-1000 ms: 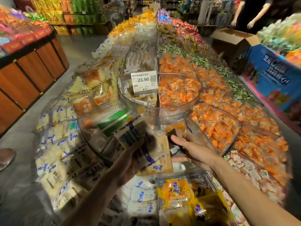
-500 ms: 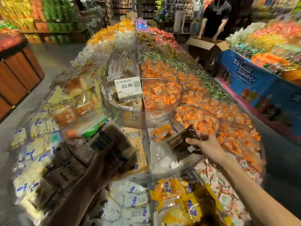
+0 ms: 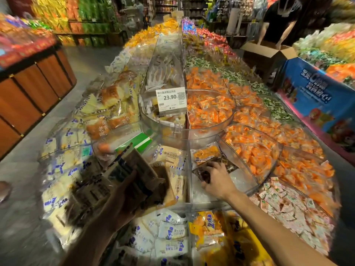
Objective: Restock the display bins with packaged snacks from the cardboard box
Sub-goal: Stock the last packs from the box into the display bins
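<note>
- The dark packet [image 3: 201,172] we are setting down sits low in the clear bin [image 3: 238,182], in the compartment just right of the upright divider [image 3: 189,169]. Blur keeps us from telling whether it rests on the bin floor yet.
- Our right hand [image 3: 218,179] lies over it with the fingers curled down onto the wrapper. The thumb is hidden beneath. We judge this to be a pinch at the packet's near edge, so that it can be laid flat rather than dropped.
- Our left hand [image 3: 124,196] grips a stack of dark packets [image 3: 132,167], raised just left of the divider. The thumb lies across the front and the other fingers wrap behind, out of sight. Holding the supply this close to the bin lets the right hand draw one packet at a time.
- One orange packet [image 3: 206,153] lies at the back of the same compartment. Most of the floor there is bare, so we reckon the filling has hardly begun.
- Above stands a round tub [image 3: 221,129] of orange sweets, with a price tag [image 3: 171,99] clipped at its middle, facing the aisle for shoppers to read.
- The cardboard box [image 3: 269,52] stands open well apart, far up the right-hand aisle, with another person [image 3: 280,22] bent over it.
</note>
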Demonstrator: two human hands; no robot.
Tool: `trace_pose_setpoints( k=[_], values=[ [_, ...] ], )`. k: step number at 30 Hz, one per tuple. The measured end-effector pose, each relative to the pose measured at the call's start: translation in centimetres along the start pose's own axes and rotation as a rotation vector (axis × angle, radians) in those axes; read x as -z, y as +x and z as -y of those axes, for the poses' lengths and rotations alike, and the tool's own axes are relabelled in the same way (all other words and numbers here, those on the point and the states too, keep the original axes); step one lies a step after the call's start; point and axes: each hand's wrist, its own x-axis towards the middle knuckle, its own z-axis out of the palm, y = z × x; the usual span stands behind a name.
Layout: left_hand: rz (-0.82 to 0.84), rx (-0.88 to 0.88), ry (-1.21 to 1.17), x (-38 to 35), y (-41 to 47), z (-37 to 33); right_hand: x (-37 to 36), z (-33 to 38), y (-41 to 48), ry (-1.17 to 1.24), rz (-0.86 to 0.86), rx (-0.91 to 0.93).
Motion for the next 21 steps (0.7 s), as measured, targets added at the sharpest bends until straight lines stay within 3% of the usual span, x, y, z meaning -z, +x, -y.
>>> trace_pose_setpoints(
  k=[3,6,10,15,16,18,20,21],
  values=[
    [-0.010,0.037,-0.025,0.0,0.1,0.1,-1.8,-0.7,0.8,-0.273,-0.124,0.030],
    [-0.061,0.050,0.000,-0.3,0.3,0.3,-2.2,0.2,1.6,-0.248,-0.162,-0.042],
    [0.003,0.055,-0.003,-0.8,0.8,0.8,-2.8,1.4,3.2,-0.253,-0.141,-0.083],
    [0.024,0.048,0.034,-2.7,0.6,0.8,-1.6,1.4,3.0,-0.168,-0.145,-0.042],
    [0.021,0.041,0.055,-2.9,0.6,0.8,-1.0,1.7,2.4,-0.054,-0.213,-0.014],
    [0.047,0.034,0.098,-3.4,0.7,0.7,1.1,3.2,0.3,0.444,-0.261,-0.012],
    [0.082,0.031,0.112,-4.2,0.6,0.7,3.5,5.0,-1.9,1.037,0.031,-0.044],
    [0.095,0.033,0.115,-4.5,0.7,0.7,4.3,5.4,-2.9,1.220,0.202,-0.057]
  ],
)
